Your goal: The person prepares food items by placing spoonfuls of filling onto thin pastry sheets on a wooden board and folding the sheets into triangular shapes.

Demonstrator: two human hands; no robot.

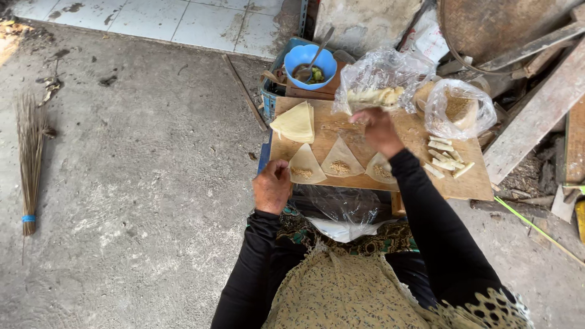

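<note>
On a wooden board (347,128) lie three thin triangular wrappers (340,161), each with a small heap of crumbly filling. A stack of folded wrappers (295,122) sits at the board's far left. My left hand (272,186) rests at the board's near left edge, fingers curled, touching the corner of the left wrapper (304,166). My right hand (378,129) reaches forward over the board to the mouth of a clear plastic bag (381,76) holding pale pieces; whether its fingers hold anything is hidden. Several cut pale sticks (445,158) lie on the board's right side.
A blue bowl (311,61) with a spoon and dark sauce stands beyond the board. A second plastic bag (460,108) sits at the right. Wooden planks (536,109) pile at the right. A straw broom (27,164) lies on the concrete floor at the left.
</note>
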